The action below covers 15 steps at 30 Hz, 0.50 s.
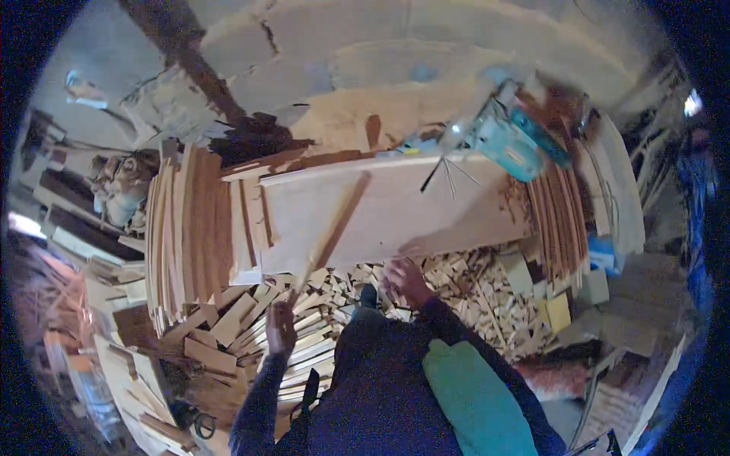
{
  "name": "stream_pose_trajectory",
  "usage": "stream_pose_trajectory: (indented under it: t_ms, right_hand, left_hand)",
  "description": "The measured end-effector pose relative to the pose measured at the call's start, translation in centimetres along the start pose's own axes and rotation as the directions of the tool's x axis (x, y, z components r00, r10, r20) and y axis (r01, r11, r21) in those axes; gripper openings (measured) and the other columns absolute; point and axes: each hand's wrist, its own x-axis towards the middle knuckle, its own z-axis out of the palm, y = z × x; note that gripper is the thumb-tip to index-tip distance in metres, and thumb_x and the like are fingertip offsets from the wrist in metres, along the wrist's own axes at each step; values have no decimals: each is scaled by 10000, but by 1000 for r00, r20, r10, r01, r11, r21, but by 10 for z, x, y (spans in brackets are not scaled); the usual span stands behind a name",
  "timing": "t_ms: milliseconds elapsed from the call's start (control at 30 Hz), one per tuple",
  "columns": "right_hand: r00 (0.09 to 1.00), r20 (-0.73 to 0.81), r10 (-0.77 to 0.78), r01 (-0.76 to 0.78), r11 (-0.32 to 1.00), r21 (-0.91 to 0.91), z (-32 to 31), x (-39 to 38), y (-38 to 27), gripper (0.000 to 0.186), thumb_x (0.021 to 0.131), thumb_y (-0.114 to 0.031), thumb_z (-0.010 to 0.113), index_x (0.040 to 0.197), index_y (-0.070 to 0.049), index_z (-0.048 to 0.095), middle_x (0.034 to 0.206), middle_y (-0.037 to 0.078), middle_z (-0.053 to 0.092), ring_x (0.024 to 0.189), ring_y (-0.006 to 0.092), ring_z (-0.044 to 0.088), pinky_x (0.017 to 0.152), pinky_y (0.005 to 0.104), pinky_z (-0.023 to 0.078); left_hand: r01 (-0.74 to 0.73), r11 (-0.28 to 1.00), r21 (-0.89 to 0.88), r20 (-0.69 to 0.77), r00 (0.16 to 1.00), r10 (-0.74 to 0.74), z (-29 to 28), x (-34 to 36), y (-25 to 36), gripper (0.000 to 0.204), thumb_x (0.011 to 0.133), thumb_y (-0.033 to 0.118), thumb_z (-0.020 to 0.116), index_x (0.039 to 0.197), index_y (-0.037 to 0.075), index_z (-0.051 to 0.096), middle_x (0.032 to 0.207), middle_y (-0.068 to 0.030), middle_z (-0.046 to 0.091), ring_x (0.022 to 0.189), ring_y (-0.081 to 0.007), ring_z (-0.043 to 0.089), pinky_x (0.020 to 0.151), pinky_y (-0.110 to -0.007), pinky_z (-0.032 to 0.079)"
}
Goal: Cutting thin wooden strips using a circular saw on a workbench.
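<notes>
In my left hand (281, 327), fingers closed, is the near end of a long wooden strip (340, 222). The strip slants away to the right, and its far part lies over a pale workbench top (441, 209). My right hand (407, 281) is at the near edge of that bench top, above a heap of wood offcuts (487, 304). Its fingers look bent but are blurred, and whether they hold anything is unclear. A few thin dark and metallic rods (450, 178) show near the bench's far edge.
Upright stacks of wooden strips flank the bench at left (190, 228) and right (561, 220). A teal power tool (509, 148) sits at the far right corner. Longer wood pieces (300, 365) lie by my left arm. A yellow block (557, 312) is at right.
</notes>
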Motion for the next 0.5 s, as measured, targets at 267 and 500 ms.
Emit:
stream_pose_trajectory:
  t_ms: [267, 500]
  right_hand:
    - [895, -337, 292, -109, 876, 470, 13, 10, 14, 576, 1005, -142, 654, 1460, -149, 299, 1330, 206, 547, 1086, 359, 695, 856, 505, 633]
    - [875, -482, 55, 93, 956, 278, 0, 16, 2, 579, 992, -147, 664, 1481, -128, 355, 1220, 204, 618, 930, 306, 735, 725, 447, 654]
  left_hand:
    - [-74, 994, 84, 311, 949, 44, -2, -45, 22, 187, 929, 19, 599, 1112, -13, 618, 1108, -211, 627, 991, -437, 611, 807, -490, 537]
    - [-299, 944, 139, 269, 929, 254, -16, -19, 29, 162, 967, -20, 540, 1101, -10, 632, 1064, -208, 641, 978, -420, 602, 810, -502, 517]
